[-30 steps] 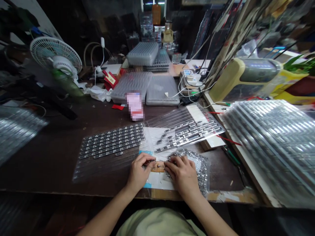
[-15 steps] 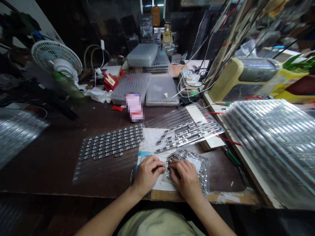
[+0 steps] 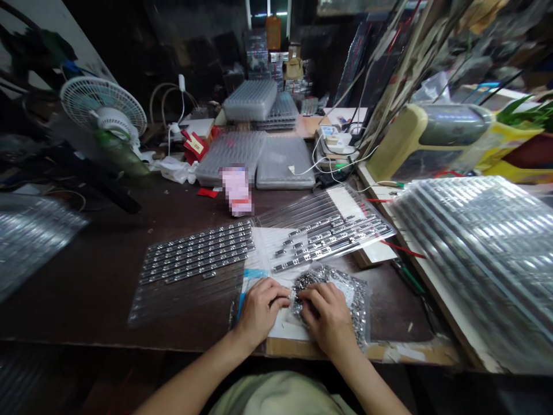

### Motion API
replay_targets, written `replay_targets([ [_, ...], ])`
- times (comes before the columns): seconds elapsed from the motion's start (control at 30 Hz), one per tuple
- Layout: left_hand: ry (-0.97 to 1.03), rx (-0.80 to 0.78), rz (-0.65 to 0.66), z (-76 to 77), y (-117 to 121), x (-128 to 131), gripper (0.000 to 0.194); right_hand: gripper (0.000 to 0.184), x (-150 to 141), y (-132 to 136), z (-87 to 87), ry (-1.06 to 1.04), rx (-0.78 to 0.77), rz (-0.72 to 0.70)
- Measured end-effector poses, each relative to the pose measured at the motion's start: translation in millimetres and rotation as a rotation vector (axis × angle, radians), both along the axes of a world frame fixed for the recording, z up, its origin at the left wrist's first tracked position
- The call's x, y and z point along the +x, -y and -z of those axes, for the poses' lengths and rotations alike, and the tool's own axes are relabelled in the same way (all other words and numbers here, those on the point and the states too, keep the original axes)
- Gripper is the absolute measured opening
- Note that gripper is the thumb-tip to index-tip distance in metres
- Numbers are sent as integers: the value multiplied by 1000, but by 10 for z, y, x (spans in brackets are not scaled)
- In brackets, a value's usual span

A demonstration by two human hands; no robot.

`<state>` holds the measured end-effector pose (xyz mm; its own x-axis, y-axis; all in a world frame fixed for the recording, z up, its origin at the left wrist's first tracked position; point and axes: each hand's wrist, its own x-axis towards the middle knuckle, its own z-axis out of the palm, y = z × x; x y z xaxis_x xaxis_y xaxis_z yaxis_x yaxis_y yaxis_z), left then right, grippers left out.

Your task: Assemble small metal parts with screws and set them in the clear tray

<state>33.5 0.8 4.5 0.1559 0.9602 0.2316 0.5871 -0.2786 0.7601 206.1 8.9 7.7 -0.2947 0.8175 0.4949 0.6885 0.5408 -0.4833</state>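
My left hand (image 3: 261,308) is closed in a pinch, its fingertips close to the bag's left side. Whatever lies between them is too small to make out. My right hand (image 3: 329,314) also has its fingers pinched together, over a transparent bag (image 3: 360,302) of small shiny metal pieces. A white sheet (image 3: 287,329) lies under and between the hands. To the left is a transparent ribbed tray (image 3: 185,302) holding rows of small dark-and-silver metal parts (image 3: 199,251). Beyond the hands, a second ribbed tray (image 3: 298,213) holds similar parts in looser rows.
A stack of ribbed plastic trays (image 3: 479,242) rises at the right, beside a wooden ledge (image 3: 458,331). A green-handled tool (image 3: 408,276) lies near it. A blurred pink object (image 3: 236,189), more trays (image 3: 285,161) and a fan (image 3: 103,106) stand further back.
The view has shifted slightly. Both hands stay at nearly the same place by the bag, with small finger movements; the trays look unchanged.
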Motion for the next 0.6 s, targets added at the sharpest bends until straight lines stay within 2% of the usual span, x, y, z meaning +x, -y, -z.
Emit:
replay_targets([
  [0.1,42,6,-19,-36,-48,-50,14,16,25,-19,-42,-21,41,-28],
  [0.17,36,38,-85,-97,-165,-164,12,18,24,-22,-72,-16,52,-46],
  [0.3,-211,131,-317,-216,-512,-480,3,10,-89,4,-87,-15,-18,-28],
  [0.4,-380,160,-372,-210,-665,-623,2,9,-242,13,-43,-10,-84,-15],
  [0.6,-531,174,-391,-120,-544,-737,13,5,-356,-22,54,-32,-71,-3],
])
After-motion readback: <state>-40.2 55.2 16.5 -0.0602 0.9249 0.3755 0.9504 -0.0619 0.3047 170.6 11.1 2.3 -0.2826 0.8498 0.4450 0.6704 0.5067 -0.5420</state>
